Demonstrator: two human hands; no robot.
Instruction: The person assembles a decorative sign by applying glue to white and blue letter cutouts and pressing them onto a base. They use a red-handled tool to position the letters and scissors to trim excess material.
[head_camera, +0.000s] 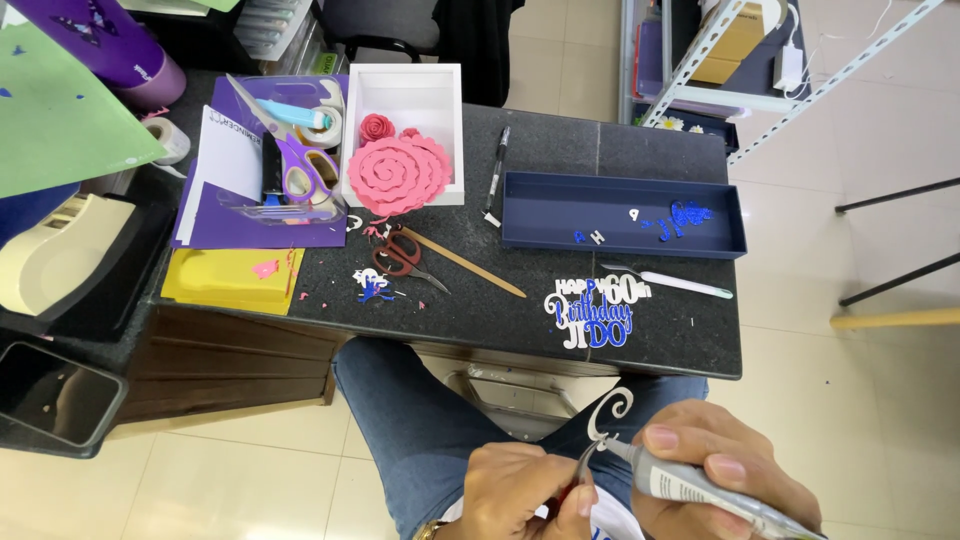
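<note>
Hands (640, 480) low (partly cropped), tweezers (585, 470) pinching white cutout (610, 408), glue tube (700, 487) touching.

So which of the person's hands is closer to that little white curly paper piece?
Left. The left hand holds tweezers gripping the white curly cutout; the right hand holds a glue tube, its nozzle just below the cutout.

Single view, head-worn; looks steeply down over the lap onto the dark worktable (660, 340) ahead; hands close under the lens at the bottom edge, table at mid-distance, tiled floor and a metal shelf frame (700, 50) beyond at top right; nothing shared with another view.
</note>
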